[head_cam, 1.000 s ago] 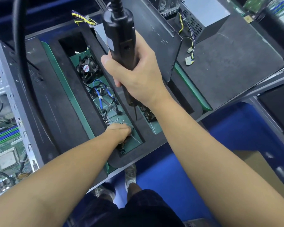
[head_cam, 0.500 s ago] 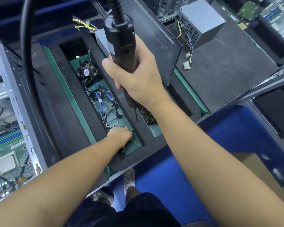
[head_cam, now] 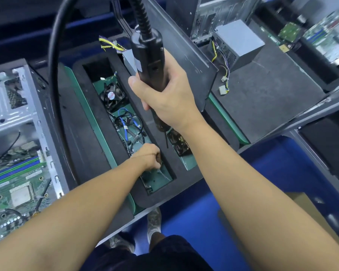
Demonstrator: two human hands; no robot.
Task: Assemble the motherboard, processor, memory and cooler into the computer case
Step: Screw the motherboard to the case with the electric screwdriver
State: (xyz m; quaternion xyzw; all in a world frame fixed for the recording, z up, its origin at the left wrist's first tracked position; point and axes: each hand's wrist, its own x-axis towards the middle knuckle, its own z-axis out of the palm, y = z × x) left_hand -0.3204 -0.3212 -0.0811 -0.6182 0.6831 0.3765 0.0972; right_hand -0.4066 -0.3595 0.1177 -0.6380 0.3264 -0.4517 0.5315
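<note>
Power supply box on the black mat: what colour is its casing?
Plain grey; the power supply box shows at the head view's upper right.

Black screwdriver (head_cam: 148, 55); black foam tray (head_cam: 184, 184); blue cables (head_cam: 125, 126); grey power supply (head_cam: 241, 43); green motherboard (head_cam: 18, 184).

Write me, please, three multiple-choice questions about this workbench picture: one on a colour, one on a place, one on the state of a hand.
1. What colour is the metal power supply box?
A. red
B. yellow
C. grey

2. Where does the small black fan with the red-white sticker lie?
A. on that box
B. in the black foam tray
C. in the right hand

3. What does the right hand do?
A. grips the black electric screwdriver
B. lies open on the tray
C. holds the fan

Key: 1 C, its casing is plain grey; 2 B, it sits in the tray's long compartment; 3 A, its fingers wrap the screwdriver's body.
</note>
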